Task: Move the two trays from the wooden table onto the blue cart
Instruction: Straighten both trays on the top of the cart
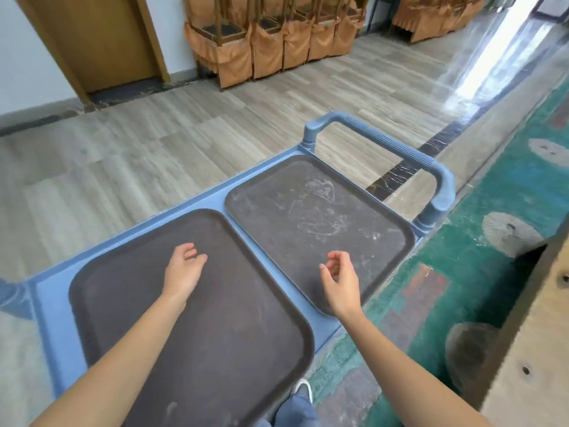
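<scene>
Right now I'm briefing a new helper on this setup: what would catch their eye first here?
Two dark brown trays lie side by side on the blue cart: the near tray at lower centre, the far tray, scuffed with pale marks, toward the cart's handle. Both hands hang open above them, the left hand over the near tray, the right hand over the far tray's near corner.

The cart [55,318] looks like smooth matt blue plastic, its handle [391,143] ribbed along the grip. Both trays are dark brown and matt with a fine grainy texture; the right tray [308,217] is scuffed with pale smears, the left tray [215,349] cleaner. The floor [123,155] is wood-look planking with a soft sheen, the table [532,349] raw pale wood.
</scene>
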